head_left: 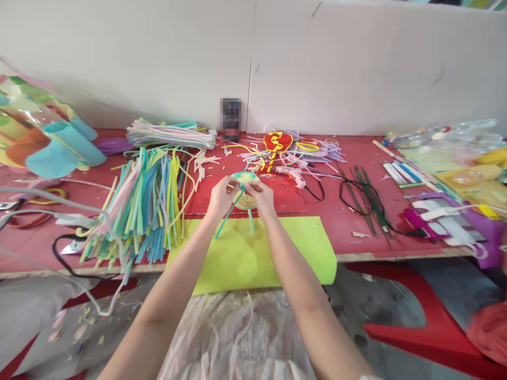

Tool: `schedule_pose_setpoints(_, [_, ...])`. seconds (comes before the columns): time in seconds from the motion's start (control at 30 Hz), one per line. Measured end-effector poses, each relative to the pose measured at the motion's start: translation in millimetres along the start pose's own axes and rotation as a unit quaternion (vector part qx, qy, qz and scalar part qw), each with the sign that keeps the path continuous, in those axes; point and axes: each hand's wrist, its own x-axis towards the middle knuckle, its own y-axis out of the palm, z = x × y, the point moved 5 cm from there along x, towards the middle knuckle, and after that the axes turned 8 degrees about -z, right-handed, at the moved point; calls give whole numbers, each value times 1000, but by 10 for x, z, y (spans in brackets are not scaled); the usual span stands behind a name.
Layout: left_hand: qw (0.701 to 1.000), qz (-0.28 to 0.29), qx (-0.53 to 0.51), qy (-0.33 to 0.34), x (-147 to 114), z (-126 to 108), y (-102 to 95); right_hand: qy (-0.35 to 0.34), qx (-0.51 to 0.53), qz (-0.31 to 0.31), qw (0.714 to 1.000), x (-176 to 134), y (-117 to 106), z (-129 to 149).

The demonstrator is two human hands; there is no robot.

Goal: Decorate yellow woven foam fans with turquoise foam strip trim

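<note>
In the middle of the head view, my left hand (223, 195) and my right hand (261, 197) meet at a round, coiled pale-yellow pipe-cleaner piece (245, 202). Teal pipe cleaner runs over its top, and a loose teal pipe-cleaner end (226, 217) slants down to the left. Another short teal end (251, 221) hangs below the coil. Fingers and thumbs of both hands are closed on the piece at its upper part, where they hide some of it. The piece is held above a red sheet (289, 198) and a yellow-green sheet (301, 243).
Bundled pipe cleaners (150, 206) lie left. A red-and-yellow pipe-cleaner figure (278, 141) and a pink glue gun (297, 177) with a black cable sit behind my hands. A power strip (439, 216) is at right. A white cable (114, 232) loops at left, past the table edge.
</note>
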Motion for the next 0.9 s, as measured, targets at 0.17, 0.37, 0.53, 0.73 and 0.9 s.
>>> schedule_pose_setpoints(0.17, [999, 25, 8, 27, 60, 3, -16, -22, -24, 35, 999, -20, 27, 20])
schedule_pose_setpoints(0.37, [999, 16, -3, 28, 65, 81, -41, -30, -32, 62, 997, -44, 58, 41])
schedule_pose_setpoints(0.53, [999, -21, -27, 0, 28, 172, -34, 9, -1, 102, 995, -68, 110, -13])
schedule_pose_setpoints(0.73, [998, 25, -55, -15, -23, 195, -7, 9, -19, 97, 995, -46, 88, -48])
schedule_pose_setpoints(0.9, [998, 36, -52, -4, -36, 240, -11, -3, -52, 108, 993, -20, 62, -51])
